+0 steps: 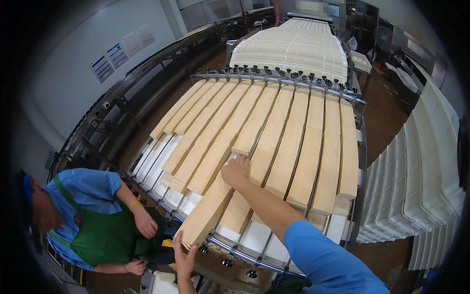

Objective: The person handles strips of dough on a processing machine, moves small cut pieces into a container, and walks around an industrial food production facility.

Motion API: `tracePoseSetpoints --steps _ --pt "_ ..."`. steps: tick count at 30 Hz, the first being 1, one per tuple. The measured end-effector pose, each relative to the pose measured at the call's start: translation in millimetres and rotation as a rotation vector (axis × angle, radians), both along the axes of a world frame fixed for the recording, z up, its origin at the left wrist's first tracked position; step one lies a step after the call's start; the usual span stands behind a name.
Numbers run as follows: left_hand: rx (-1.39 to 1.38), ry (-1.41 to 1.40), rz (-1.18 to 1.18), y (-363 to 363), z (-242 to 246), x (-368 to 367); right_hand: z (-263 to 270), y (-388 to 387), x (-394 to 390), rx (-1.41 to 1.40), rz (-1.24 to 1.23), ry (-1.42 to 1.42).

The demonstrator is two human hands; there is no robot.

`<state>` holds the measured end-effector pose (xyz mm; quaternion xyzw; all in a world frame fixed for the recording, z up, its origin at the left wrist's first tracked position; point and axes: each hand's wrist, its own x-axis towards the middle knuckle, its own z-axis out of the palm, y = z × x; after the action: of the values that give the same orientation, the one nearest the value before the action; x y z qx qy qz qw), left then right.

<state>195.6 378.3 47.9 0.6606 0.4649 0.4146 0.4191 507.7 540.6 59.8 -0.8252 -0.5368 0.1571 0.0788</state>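
Observation:
A long cream-coloured block (207, 209) of what looks like pressed tofu lies aslant in one lane of a conveyor, its near end jutting past the front rail. My left hand (184, 253) holds that near end, with fingers on its left side and the thumb at its end. My right hand (236, 169) is bent over the far end, its fingertips partly hidden. Just beyond it lies another block (253, 128) in the same lane. Similar blocks (293, 147) fill the lanes on both sides, parted by thin metal guide rods (281, 154).
A metal rail (249, 253) with black knobs crosses the conveyor's front; a second rail (279, 79) spans the back. At left, a co-worker in a green apron (106, 235) stands close to the conveyor. Stacked white trays (411, 176) rise at right. White belt (196, 201) shows between blocks.

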Motion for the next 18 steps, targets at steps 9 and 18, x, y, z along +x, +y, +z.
tracePoseSetpoints --steps 9,18 --pt "0.037 0.173 0.039 27 -16 55 -12 -19 -29 0.196 0.022 0.021" --pt "-0.03 0.144 0.337 -2 -15 59 -2 -46 -45 0.415 0.113 0.067"
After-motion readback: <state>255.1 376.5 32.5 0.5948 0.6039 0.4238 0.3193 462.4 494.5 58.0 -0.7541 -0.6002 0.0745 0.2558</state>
